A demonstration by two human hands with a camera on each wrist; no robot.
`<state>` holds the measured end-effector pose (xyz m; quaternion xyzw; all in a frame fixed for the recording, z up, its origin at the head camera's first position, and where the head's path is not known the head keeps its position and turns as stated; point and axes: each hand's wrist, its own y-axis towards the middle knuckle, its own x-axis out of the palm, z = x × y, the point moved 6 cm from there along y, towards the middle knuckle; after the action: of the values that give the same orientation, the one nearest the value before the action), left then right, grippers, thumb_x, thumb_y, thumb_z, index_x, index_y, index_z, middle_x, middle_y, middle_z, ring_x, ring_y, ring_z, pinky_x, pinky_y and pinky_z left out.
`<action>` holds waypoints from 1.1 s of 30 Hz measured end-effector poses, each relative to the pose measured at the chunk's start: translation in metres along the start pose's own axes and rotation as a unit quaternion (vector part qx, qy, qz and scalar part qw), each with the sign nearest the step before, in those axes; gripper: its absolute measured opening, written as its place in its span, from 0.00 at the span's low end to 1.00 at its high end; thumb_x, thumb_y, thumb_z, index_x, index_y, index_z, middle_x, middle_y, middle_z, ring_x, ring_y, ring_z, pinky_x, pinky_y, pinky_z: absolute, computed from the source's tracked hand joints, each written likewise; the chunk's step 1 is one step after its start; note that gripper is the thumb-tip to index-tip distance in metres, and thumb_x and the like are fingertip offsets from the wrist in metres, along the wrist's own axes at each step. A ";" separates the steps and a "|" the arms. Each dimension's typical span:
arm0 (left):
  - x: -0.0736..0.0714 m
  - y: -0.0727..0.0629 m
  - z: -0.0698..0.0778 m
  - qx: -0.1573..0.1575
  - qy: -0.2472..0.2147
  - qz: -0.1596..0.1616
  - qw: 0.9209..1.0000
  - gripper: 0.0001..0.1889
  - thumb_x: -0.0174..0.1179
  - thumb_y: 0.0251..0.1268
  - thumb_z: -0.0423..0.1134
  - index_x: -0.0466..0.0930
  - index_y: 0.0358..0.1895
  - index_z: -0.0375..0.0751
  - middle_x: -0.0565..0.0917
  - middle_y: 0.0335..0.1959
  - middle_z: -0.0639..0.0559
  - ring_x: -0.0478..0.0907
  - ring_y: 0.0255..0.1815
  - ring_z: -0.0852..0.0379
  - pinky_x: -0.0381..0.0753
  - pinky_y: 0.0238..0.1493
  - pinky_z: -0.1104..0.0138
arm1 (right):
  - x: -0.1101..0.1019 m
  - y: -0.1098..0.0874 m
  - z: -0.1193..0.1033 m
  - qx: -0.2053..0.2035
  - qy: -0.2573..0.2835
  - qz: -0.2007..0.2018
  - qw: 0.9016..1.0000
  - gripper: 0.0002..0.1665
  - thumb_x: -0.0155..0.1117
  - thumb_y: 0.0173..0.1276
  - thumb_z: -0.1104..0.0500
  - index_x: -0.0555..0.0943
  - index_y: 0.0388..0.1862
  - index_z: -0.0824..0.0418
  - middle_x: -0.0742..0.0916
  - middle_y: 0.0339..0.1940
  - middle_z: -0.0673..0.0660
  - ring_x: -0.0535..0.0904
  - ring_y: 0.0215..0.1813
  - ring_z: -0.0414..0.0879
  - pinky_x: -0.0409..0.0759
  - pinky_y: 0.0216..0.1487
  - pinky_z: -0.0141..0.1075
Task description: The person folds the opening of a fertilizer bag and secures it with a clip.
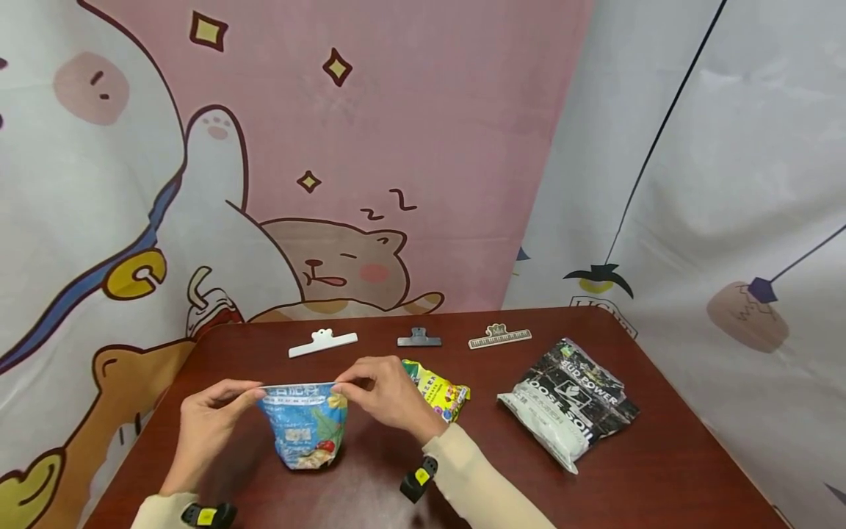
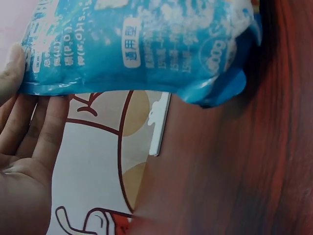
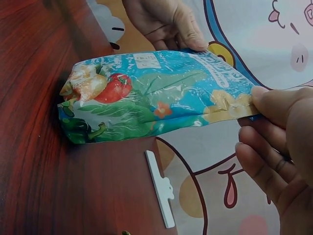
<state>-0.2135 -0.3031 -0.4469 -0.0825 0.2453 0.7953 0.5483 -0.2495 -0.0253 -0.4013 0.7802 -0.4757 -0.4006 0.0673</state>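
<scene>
A blue plastic bag (image 1: 305, 430) printed with vegetables stands upright on the table, its top edge pulled straight between two hands. My left hand (image 1: 210, 426) pinches the top left corner between thumb and fingers. The top right corner is pinched by my right hand (image 1: 386, 393). In the left wrist view the bag's back (image 2: 146, 49) shows printed Chinese text. A tomato and leafy greens are visible on the bag's front (image 3: 146, 98) in the right wrist view. Partly behind my right hand lies a yellow and green packet (image 1: 441, 393).
Along the table's back edge lie a white clip (image 1: 323, 343), a dark grey clip (image 1: 419, 338) and a clip with a piano-key pattern (image 1: 499, 336). A black and white soil bag (image 1: 571, 400) lies at the right. A cartoon-printed cloth (image 1: 463, 147) hangs behind the table (image 1: 667, 470).
</scene>
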 end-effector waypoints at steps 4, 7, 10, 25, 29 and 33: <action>-0.003 -0.001 -0.004 -0.017 -0.006 0.013 1.000 0.12 0.72 0.64 0.43 0.91 0.45 0.38 0.90 0.32 0.67 0.84 0.37 0.70 0.78 0.36 0.75 | 0.002 0.001 0.001 -0.005 0.013 -0.007 1.000 0.09 0.69 0.72 0.49 0.91 0.42 0.50 0.90 0.34 0.43 0.79 0.31 0.32 0.79 0.34 0.25; -0.004 -0.001 -0.005 -0.012 -0.004 0.007 1.000 0.12 0.72 0.65 0.42 0.91 0.45 0.38 0.91 0.33 0.66 0.85 0.38 0.70 0.79 0.38 0.76 | 0.003 0.003 0.003 -0.003 0.029 -0.018 0.999 0.09 0.68 0.73 0.50 0.91 0.43 0.50 0.91 0.35 0.45 0.81 0.32 0.32 0.82 0.36 0.25; -0.004 -0.002 -0.006 -0.006 0.002 -0.005 1.000 0.12 0.71 0.66 0.42 0.91 0.46 0.39 0.91 0.34 0.66 0.84 0.39 0.72 0.80 0.39 0.77 | 0.002 0.003 0.004 -0.005 0.032 -0.020 0.999 0.08 0.69 0.72 0.51 0.91 0.42 0.51 0.91 0.34 0.45 0.80 0.30 0.31 0.81 0.33 0.25; -0.001 -0.003 0.000 0.001 -0.002 0.001 1.000 0.10 0.70 0.66 0.41 0.91 0.45 0.40 0.91 0.33 0.66 0.85 0.36 0.70 0.82 0.38 0.76 | 0.000 0.001 0.000 -0.022 -0.003 -0.015 1.000 0.07 0.69 0.73 0.52 0.91 0.42 0.51 0.89 0.33 0.44 0.75 0.28 0.29 0.78 0.32 0.23; -0.001 -0.003 -0.002 -0.014 0.008 0.001 1.000 0.11 0.70 0.67 0.44 0.91 0.46 0.42 0.91 0.35 0.65 0.84 0.39 0.71 0.81 0.40 0.77 | 0.000 0.002 0.004 -0.006 0.020 -0.040 0.999 0.10 0.65 0.76 0.49 0.90 0.45 0.50 0.91 0.37 0.45 0.80 0.34 0.29 0.82 0.38 0.26; -0.001 -0.003 -0.005 -0.025 0.006 -0.002 1.000 0.14 0.69 0.68 0.45 0.90 0.48 0.40 0.91 0.36 0.65 0.83 0.39 0.71 0.79 0.40 0.77 | -0.002 0.004 0.012 0.029 0.035 -0.059 0.997 0.14 0.60 0.78 0.44 0.89 0.49 0.47 0.91 0.43 0.43 0.84 0.42 0.30 0.83 0.46 0.28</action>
<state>-0.2106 -0.3059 -0.4518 -0.1016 0.2286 0.7994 0.5463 -0.2612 -0.0224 -0.4062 0.8220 -0.4374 -0.3628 0.0375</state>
